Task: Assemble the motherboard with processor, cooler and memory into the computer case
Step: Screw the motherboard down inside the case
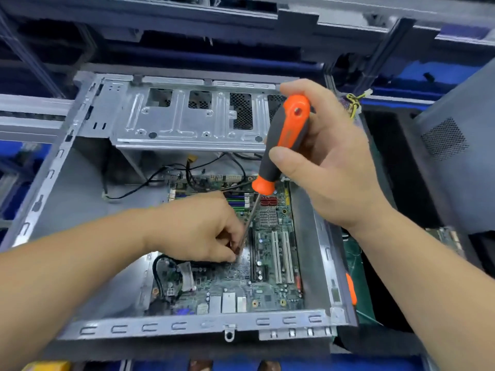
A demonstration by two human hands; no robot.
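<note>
Here, green motherboard (267, 266) lies inside the open grey metal computer case (187, 326).
Right hand (329, 162) wraps the orange-and-grey screwdriver (284, 140); left hand (203, 228) fingertips pinch its tip, mid-board.

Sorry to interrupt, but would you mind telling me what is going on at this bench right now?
A person is fastening a motherboard inside an open metal computer case. The right hand holds an orange and grey screwdriver, its shaft angled down toward the middle of the board. The left hand pinches around the tip, apparently steadying a screw, though the screw itself is hidden. Loose black cables lie at the far end of the board.
</note>
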